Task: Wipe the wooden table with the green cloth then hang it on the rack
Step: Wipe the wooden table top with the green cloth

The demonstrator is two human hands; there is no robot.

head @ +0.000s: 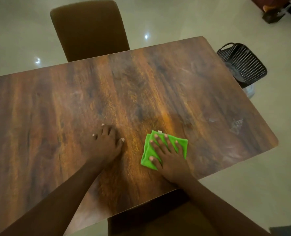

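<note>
Two bare arms reach in from 6 o'clock over the long brown wooden surface [56, 108]. At about 5 o'clock from its middle the right hand [168, 155] lies flat with its fingers spread, its grip open, pressing down on the folded bright green cloth [148, 154], while the left hand [105, 142] rests open and empty on the wood just beside it at 9 o'clock. One brown padded chair [88, 29] stands at 12 o'clock and a black plastic basket [242, 63] sits on the floor at 2 o'clock.
</note>
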